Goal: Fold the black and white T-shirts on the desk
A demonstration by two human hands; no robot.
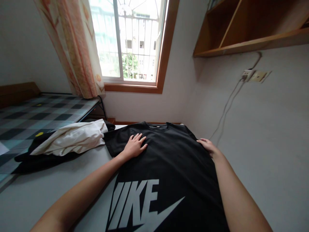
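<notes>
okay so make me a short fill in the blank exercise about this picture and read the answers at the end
1. The left hand lies palm down on a T-shirt whose main colour is ____.
2. The last of the big printed letters is ____.
3. In the picture, the curtain hangs on the ____ side of the window.
4. The hand nearer the wall socket is the person's ____ one.

Missing words: black; E; left; right.

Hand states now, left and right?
Left hand: open, fingers spread on the black shirt.
Right hand: at the shirt's side edge; whether it grips can't be told.
</notes>
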